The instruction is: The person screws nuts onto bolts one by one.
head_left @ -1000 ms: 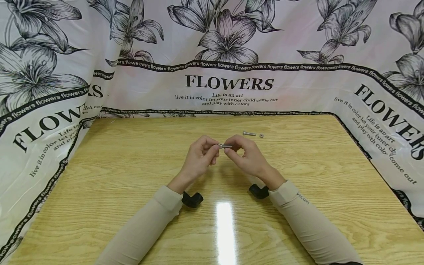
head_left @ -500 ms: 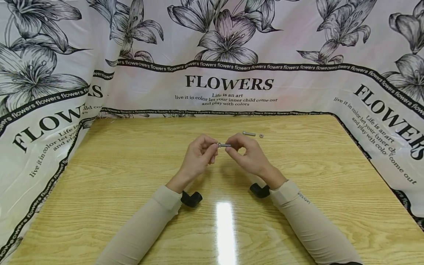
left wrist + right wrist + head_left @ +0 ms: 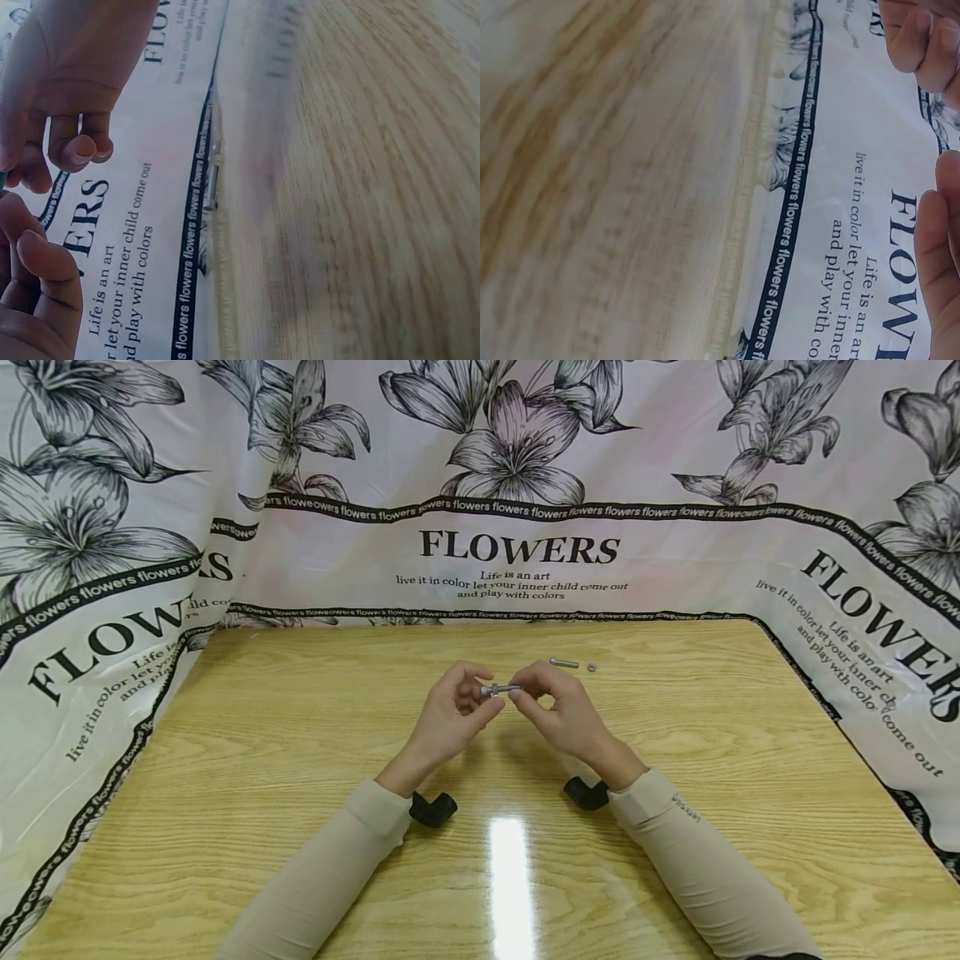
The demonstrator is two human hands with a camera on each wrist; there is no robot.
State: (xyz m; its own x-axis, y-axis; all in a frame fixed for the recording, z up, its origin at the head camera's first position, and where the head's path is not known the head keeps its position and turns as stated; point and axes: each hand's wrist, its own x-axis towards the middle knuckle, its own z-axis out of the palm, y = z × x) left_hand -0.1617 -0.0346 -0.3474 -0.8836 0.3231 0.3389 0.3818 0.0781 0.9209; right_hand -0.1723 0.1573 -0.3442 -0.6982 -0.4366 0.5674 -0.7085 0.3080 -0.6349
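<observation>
In the head view my right hand point(image 3: 566, 710) pinches the threaded end of a metal bolt point(image 3: 506, 688) between thumb and fingertips. A nut point(image 3: 495, 690) sits on the bolt near its head. Around the head end, my left hand point(image 3: 452, 714) has thumb and index finger spread apart; whether another finger touches the bolt is unclear. The left wrist view has the left hand point(image 3: 41, 285) low and the right hand point(image 3: 75, 82) above it. In the right wrist view the right hand point(image 3: 939, 255) and left hand point(image 3: 928, 45) are cut by the edge.
Behind the right hand, a second bolt point(image 3: 564, 663) and a loose nut point(image 3: 592, 667) lie on the wooden table point(image 3: 300, 735). Black wrist pieces point(image 3: 433, 811) hang below the sleeves. A flower-printed cloth point(image 3: 517, 560) encloses the back and sides.
The left thumb and index finger have parted from the bolt, baring its head and the nut. The right hand keeps its pinch and has barely moved.
</observation>
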